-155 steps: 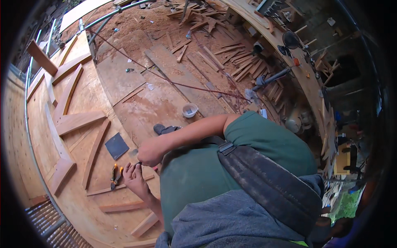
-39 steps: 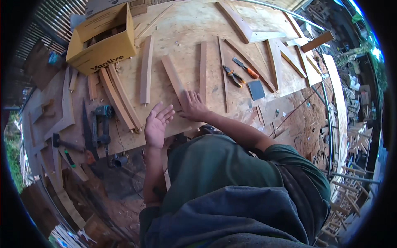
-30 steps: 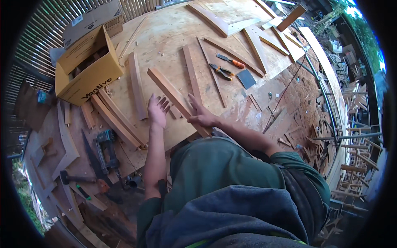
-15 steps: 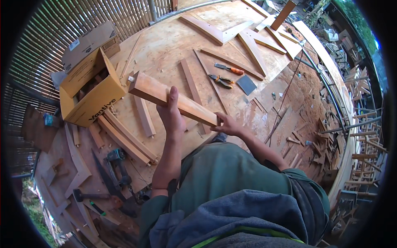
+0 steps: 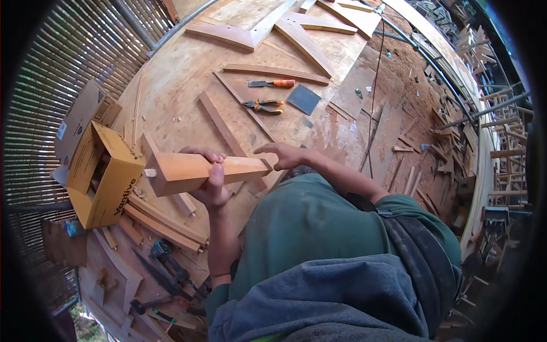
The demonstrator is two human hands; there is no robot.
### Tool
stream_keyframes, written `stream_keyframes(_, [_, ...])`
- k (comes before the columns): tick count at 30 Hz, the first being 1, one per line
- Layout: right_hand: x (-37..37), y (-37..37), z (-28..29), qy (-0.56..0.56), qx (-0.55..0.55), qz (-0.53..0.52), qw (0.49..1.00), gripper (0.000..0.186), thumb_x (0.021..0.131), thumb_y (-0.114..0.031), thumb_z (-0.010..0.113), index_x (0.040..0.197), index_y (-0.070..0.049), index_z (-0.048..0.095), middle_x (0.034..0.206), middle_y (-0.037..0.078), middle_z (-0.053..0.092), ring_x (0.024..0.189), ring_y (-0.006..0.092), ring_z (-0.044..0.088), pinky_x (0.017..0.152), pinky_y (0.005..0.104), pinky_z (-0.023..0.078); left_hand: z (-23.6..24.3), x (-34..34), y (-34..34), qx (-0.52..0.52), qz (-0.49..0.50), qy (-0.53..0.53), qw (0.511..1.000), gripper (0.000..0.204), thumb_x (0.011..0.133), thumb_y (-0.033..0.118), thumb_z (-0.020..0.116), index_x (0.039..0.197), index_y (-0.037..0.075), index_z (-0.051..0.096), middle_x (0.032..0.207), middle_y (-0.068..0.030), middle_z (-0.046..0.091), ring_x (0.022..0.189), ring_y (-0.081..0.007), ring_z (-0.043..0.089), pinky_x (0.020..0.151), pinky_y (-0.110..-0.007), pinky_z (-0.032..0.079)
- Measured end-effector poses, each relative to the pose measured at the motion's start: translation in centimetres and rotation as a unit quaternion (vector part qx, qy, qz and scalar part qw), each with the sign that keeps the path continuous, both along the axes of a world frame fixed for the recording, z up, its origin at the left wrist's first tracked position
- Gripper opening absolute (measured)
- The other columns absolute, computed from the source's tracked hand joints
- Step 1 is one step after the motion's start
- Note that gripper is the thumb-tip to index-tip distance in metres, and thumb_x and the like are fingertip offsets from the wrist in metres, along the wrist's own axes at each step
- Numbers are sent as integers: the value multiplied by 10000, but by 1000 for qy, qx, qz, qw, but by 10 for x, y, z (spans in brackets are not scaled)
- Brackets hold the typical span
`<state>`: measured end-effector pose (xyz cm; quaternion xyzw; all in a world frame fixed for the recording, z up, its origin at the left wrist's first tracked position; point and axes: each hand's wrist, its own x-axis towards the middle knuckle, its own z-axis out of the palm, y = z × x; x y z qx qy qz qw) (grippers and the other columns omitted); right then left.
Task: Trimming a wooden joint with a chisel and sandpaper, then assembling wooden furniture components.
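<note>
My left hand [image 5: 212, 182] is closed around a tapered wooden leg [image 5: 188, 168], its thumb lying across the near face. The thick end points left and bears a small pale tenon [image 5: 150, 172]; the narrow end points toward my right hand [image 5: 285, 155]. That hand's fingers and thumb are apart around the narrow end; whether they touch it is hard to tell. Beyond the leg, on the plywood worktop [image 5: 171, 74], lie pliers [image 5: 263, 107] with orange and black handles, a chisel [image 5: 273, 84] with an orange handle and a dark square sheet [image 5: 304, 100].
A yellow cardboard box [image 5: 122, 165] stands at the left by a slatted wall. Curved wooden strips [image 5: 162, 225], a teal power tool [image 5: 165, 256] and a hammer [image 5: 145, 305] lie below it. Joined wooden pieces [image 5: 222, 35] lie at the back. Sawdust and offcuts [image 5: 401, 149] cover the right.
The wooden leg has turned and come nearer, its thick end lower and leftward. My left hand's grip has shifted around it. My right hand's fingers have spread at the narrow end. The view has shifted.
</note>
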<state>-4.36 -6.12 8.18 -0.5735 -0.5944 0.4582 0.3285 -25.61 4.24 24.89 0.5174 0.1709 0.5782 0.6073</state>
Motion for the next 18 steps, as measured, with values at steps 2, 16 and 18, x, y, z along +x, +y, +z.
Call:
stream_keyframes(2, [37,12,-1,-71,-7,-45,996,676,760,-93,664,1424,-39,555,1339,209,627,1248,371,594,1088,440,468,0,17,-6,40,2,16,999,524,790,87,625,1262,-11,418,924,-117,570,792,-199,556,793,-398,543])
stream_keyframes(16, [237,123,-41,-442,24,-46,895,417,908,-263,678,1272,-66,631,1220,187,665,1226,398,576,1021,493,476,-19,100,-36,73,140,170,973,549,803,147,757,1238,33,442,1077,-110,610,969,-209,630,874,-363,544])
stream_keyframes(18, [246,131,-36,-419,-2,-33,907,338,930,-250,666,1210,-60,663,1135,199,671,1100,419,635,945,492,519,-6,105,-36,68,169,142,973,540,802,163,763,1229,31,460,1088,-112,614,966,-207,640,863,-353,544])
